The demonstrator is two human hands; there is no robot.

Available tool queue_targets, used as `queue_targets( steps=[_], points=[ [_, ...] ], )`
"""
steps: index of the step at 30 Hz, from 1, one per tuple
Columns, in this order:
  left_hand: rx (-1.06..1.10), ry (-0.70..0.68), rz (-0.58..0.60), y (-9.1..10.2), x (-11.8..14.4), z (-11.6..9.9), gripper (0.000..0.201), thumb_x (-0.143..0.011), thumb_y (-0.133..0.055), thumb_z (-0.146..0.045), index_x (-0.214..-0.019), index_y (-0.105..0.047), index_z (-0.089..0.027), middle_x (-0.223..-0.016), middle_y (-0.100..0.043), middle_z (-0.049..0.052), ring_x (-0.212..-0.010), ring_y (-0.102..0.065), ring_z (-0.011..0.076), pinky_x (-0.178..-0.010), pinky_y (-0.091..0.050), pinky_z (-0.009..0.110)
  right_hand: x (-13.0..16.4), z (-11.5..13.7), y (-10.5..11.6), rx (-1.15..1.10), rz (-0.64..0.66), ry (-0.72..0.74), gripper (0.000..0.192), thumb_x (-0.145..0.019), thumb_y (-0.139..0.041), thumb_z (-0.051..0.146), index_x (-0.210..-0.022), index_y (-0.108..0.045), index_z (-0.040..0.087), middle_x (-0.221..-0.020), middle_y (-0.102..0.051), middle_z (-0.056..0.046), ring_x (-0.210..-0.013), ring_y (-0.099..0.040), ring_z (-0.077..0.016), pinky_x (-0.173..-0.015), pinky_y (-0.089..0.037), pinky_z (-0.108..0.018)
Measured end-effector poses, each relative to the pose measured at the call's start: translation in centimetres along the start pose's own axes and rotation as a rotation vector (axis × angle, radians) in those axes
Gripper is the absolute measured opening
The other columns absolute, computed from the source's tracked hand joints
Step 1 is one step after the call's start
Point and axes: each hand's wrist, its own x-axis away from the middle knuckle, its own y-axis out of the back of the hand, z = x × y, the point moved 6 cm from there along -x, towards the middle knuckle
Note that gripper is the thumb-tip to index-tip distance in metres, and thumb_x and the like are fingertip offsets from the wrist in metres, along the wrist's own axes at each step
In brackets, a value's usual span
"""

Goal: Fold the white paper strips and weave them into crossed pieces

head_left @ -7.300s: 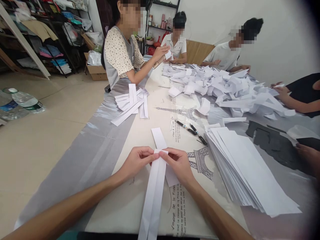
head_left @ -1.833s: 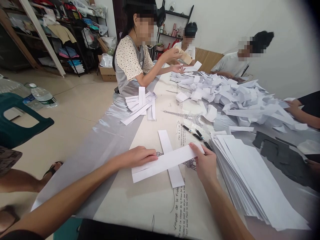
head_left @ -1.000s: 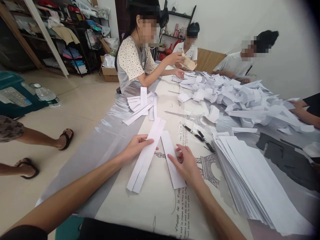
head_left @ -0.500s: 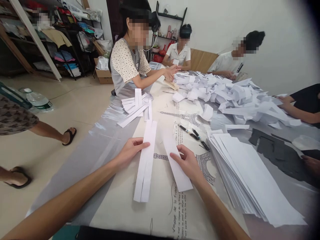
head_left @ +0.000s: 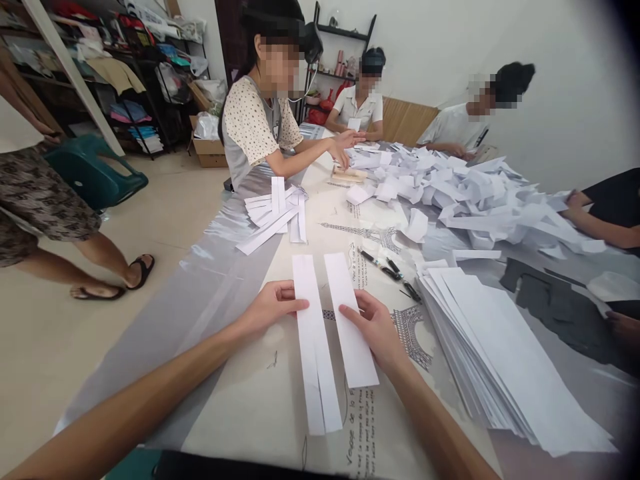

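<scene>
Between the thumb and fingers of my left hand [head_left: 277, 307] is a long folded paper strip [head_left: 315, 360], its folded edges meeting in a seam down the middle. My right hand [head_left: 375, 325] pinches a second, shorter white paper strip [head_left: 353, 333] by its right edge. Both strips are held side by side over the printed tablecloth [head_left: 240, 407], with a narrow gap between them. Beyond my hands lies a loose pile of folded paper strips [head_left: 273, 213]. Right of my right hand is a stack of white paper sheets [head_left: 500, 347].
Several black pens [head_left: 390, 270] lie past my right hand. A large heap of crumpled paper pieces [head_left: 465, 187] covers the far right of the table. A co-worker [head_left: 257, 133] sits at the left edge; others sit farther back. A person carries a green stool [head_left: 95, 173] on the left.
My left hand has swung its strip's lower end to the right, nearer the other strip. My right hand's strip has turned slightly more upright. The person at left has stepped in with a green stool.
</scene>
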Motion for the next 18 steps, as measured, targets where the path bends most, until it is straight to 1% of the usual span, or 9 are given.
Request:
queue_targets(
  steps=[2,4,7,8,9,11,13,15,18],
  points=[
    [0.02,0.008,0.014,-0.1,0.0,0.1,0.038,-0.081,-0.083,-0.035,-0.114,-0.075,-0.016,-0.113,-0.078,0.011,-0.096,-0.075,0.0261,-0.086,-0.057,0.036,-0.3,-0.4,0.2,0.036,-0.005,-0.013,0.046,-0.08,-0.078,0.045,-0.119,-0.064,0.025,-0.115,-0.075,-0.008,-0.094,-0.073,-0.0276,-0.077,-0.06,-0.041],
    [0.037,0.023,0.03,-0.2,0.0,0.2,0.038,-0.082,-0.082,-0.035,-0.114,-0.075,-0.016,-0.112,-0.078,0.012,-0.095,-0.075,0.0263,-0.086,-0.057,0.037,-0.4,-0.5,0.6,0.136,-0.057,0.034,0.056,-0.082,-0.076,0.048,-0.129,-0.058,0.025,-0.117,-0.074,-0.01,-0.095,-0.072,-0.0279,-0.079,-0.06,-0.043],
    [0.053,0.036,0.032,-0.4,0.1,0.1,0.037,-0.082,-0.082,-0.034,-0.113,-0.075,-0.016,-0.114,-0.078,0.012,-0.097,-0.075,0.0272,-0.089,-0.056,0.039,0.2,1.3,1.3,0.409,-0.27,0.305,0.053,-0.087,-0.07,0.049,-0.132,-0.057,0.024,-0.132,-0.064,-0.015,-0.109,-0.066,-0.029,-0.09,-0.056,-0.046],
    [0.052,0.033,0.029,-0.4,0.1,0.0,0.037,-0.082,-0.083,-0.034,-0.113,-0.075,-0.016,-0.115,-0.077,0.012,-0.098,-0.074,0.0271,-0.089,-0.056,0.038,0.6,1.8,1.1,0.468,-0.309,0.389,0.046,-0.089,-0.068,0.048,-0.127,-0.06,0.023,-0.132,-0.063,-0.015,-0.11,-0.064,-0.0283,-0.092,-0.054,-0.045],
    [0.047,0.031,0.029,-0.6,0.2,-0.1,0.038,-0.082,-0.083,-0.033,-0.115,-0.075,-0.016,-0.115,-0.078,0.012,-0.097,-0.074,0.0268,-0.089,-0.056,0.038,0.9,2.1,0.7,0.48,-0.302,0.429,0.039,-0.091,-0.066,0.048,-0.121,-0.063,0.023,-0.127,-0.065,-0.014,-0.106,-0.064,-0.0269,-0.09,-0.054,-0.043],
    [0.038,0.02,0.046,-1.0,0.3,-0.2,0.04,-0.083,-0.082,-0.034,-0.119,-0.074,-0.017,-0.112,-0.078,0.012,-0.095,-0.074,0.0259,-0.088,-0.055,0.038,0.9,1.7,-0.6,0.388,-0.15,0.361,0.028,-0.094,-0.064,0.048,-0.105,-0.066,0.022,-0.103,-0.069,-0.009,-0.086,-0.065,-0.0222,-0.076,-0.055,-0.036],
    [0.041,0.001,0.083,-1.5,0.5,-0.4,0.04,-0.085,-0.081,-0.035,-0.121,-0.074,-0.017,-0.11,-0.078,0.011,-0.096,-0.074,0.0261,-0.088,-0.055,0.038,0.9,0.9,-2.1,0.247,0.045,0.223,0.029,-0.094,-0.065,0.049,-0.09,-0.066,0.021,-0.081,-0.066,-0.003,-0.068,-0.06,-0.0171,-0.062,-0.05,-0.031],
    [0.061,-0.012,0.114,-1.9,0.6,-0.4,0.037,-0.086,-0.08,-0.036,-0.118,-0.075,-0.017,-0.113,-0.077,0.011,-0.101,-0.072,0.0269,-0.093,-0.054,0.039,1.1,0.3,-3.0,0.123,0.161,0.133,0.03,-0.092,-0.068,0.049,-0.084,-0.067,0.021,-0.076,-0.063,-0.001,-0.064,-0.056,-0.0147,-0.06,-0.048,-0.028],
    [0.107,0.012,0.167,-2.3,0.7,0.0,0.031,-0.086,-0.08,-0.037,-0.109,-0.078,-0.017,-0.113,-0.077,0.011,-0.106,-0.07,0.0268,-0.097,-0.051,0.039,1.3,-0.3,-3.4,-0.064,0.234,0.034,0.025,-0.092,-0.07,0.046,-0.089,-0.069,0.022,-0.084,-0.065,0.0,-0.072,-0.058,-0.0145,-0.068,-0.048,-0.027]
  ],
)
